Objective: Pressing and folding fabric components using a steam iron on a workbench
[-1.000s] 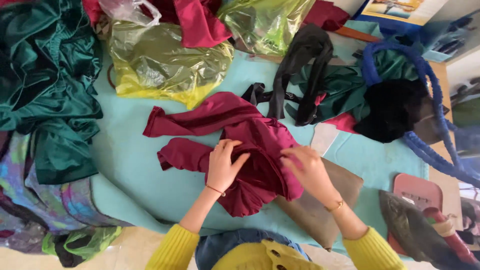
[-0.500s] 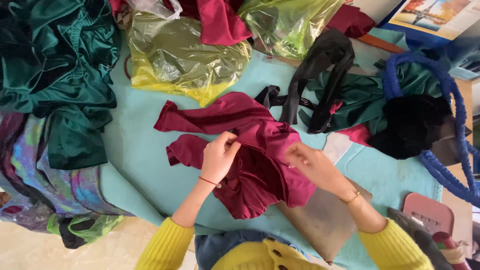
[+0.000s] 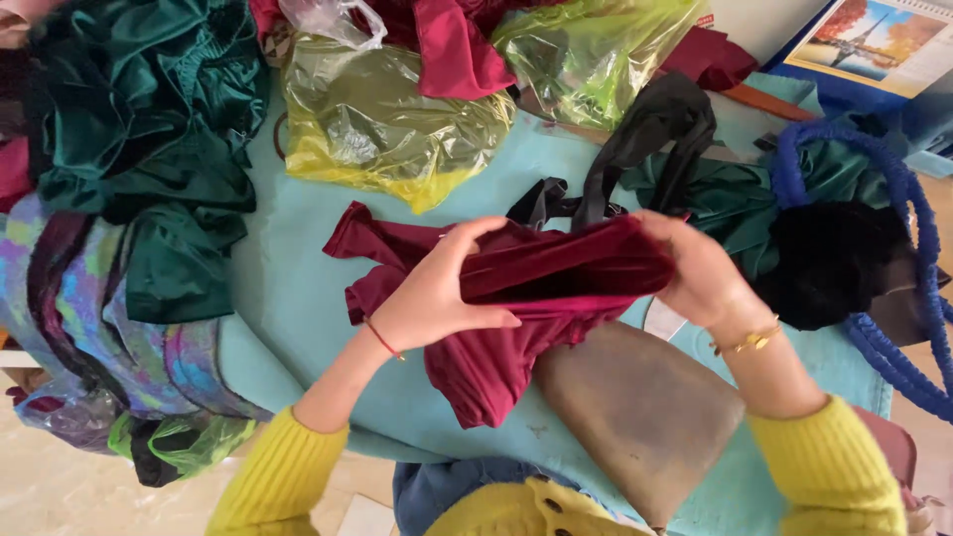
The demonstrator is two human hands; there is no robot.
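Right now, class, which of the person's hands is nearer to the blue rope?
Right. The right hand grips the maroon cloth at its right end, on the blue rope's side. The left hand holds the cloth's other end, farther off.

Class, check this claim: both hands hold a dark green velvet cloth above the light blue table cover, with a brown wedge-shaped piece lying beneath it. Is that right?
Not quite. In the head view, the cloth held by the left hand and right hand is dark red, not green. The light blue table cover and brown wedge-shaped piece are as stated.
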